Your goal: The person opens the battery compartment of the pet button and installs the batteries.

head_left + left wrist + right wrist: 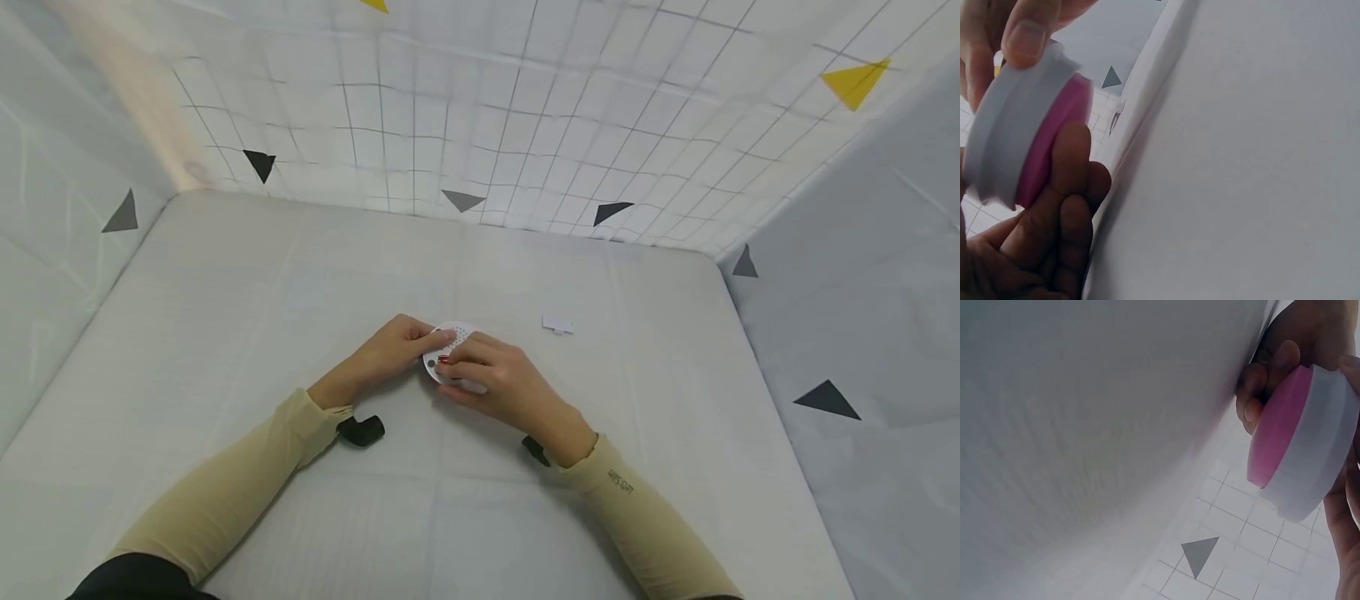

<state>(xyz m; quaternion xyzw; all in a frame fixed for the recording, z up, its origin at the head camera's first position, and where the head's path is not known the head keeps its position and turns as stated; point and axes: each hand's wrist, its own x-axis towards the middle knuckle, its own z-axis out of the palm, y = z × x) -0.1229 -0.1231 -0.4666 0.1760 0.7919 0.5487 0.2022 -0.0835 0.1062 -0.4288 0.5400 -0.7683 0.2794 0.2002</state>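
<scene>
At four o'clock, your right hand point(504, 379) is curling over a small red piece point(444, 359), whether pinching I cannot tell. At nine, your left hand point(386, 348) is grasping the round, pink-backed white plastic disc point(1019, 122) between them, seemingly for steadiness; towards two, a flat white tab point(557, 324) is lying.

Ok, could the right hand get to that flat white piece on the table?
Probably yes: the right hand is occupied at the round device, but nothing visible stands between it and the flat white piece.
</scene>
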